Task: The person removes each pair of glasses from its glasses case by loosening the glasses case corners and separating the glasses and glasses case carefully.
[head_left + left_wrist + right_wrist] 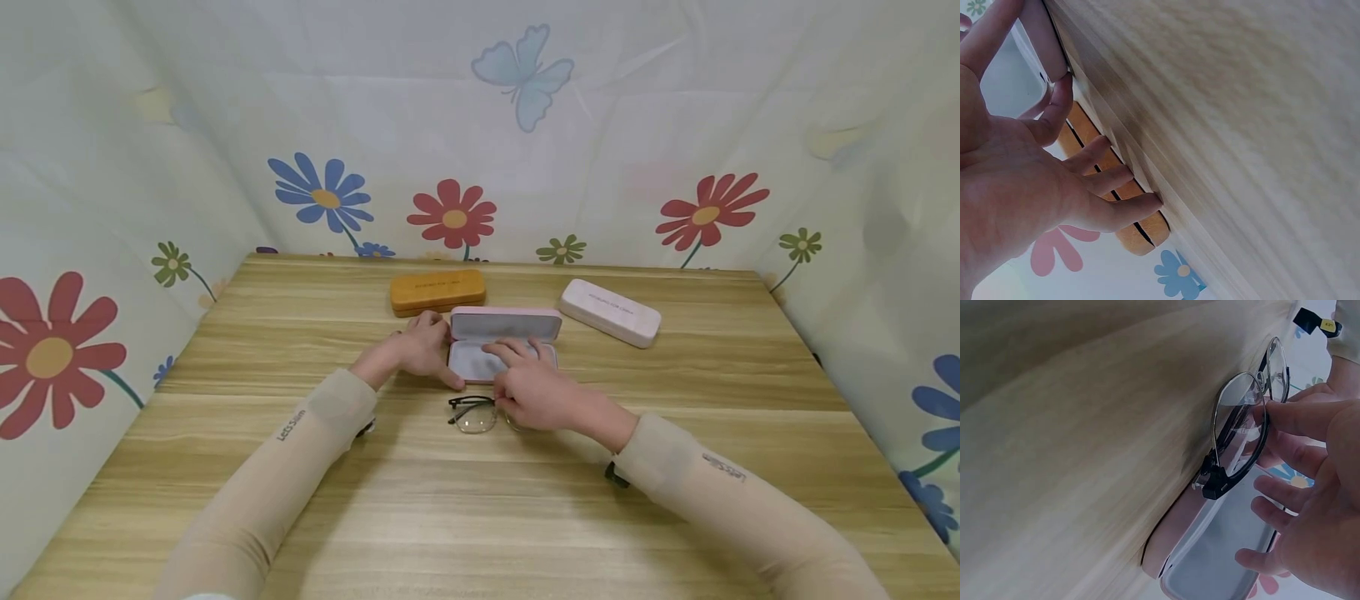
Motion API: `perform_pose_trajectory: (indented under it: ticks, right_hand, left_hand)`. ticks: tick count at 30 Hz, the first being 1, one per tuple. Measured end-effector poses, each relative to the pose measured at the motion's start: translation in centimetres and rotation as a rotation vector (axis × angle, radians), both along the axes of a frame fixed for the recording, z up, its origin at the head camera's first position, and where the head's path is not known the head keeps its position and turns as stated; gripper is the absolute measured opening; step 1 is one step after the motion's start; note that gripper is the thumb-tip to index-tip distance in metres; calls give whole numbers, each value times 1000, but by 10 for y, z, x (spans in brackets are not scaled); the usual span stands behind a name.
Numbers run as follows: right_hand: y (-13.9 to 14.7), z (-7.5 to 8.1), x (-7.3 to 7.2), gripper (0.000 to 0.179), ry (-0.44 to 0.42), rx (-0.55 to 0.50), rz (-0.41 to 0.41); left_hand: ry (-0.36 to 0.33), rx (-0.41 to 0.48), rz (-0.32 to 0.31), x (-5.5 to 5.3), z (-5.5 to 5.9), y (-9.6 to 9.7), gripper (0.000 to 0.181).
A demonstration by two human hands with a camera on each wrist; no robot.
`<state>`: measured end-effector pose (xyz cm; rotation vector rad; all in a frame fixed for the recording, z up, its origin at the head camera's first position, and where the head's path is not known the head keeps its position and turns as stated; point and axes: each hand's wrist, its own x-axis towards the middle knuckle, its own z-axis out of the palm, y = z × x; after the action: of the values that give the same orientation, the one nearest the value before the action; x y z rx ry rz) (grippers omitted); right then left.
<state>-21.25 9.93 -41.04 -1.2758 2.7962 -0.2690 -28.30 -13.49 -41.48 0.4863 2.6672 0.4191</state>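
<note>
"Hands?"
"My right hand (536, 395) pinches the glasses (474, 418), just near of the open pink case (504, 325); my left hand (422, 345) holds the case's left end."
"Which step?"
"Pickup, I'd judge; next calls for a light lift over its near edge."

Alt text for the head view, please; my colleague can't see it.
A right hand pinches eyeglasses just in front of an open pink case, whose left end the left hand touches. Farther back on the wooden table lie a closed orange case, left, and a closed whitish case, right.
</note>
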Motion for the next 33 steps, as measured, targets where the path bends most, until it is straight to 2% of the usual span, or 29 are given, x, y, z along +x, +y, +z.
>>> perform_pose_trajectory:
  ticks: [19,33]
  right_hand:
    - [-11,-5,-6,18,-83,-24,-11]
    - [-20,-5,-6,16,-108,-27,-18]
  left_hand:
    - [12,12,-18,-3,-2,-2,79]
    - [3,8,-23,-2,-2,-3,80]
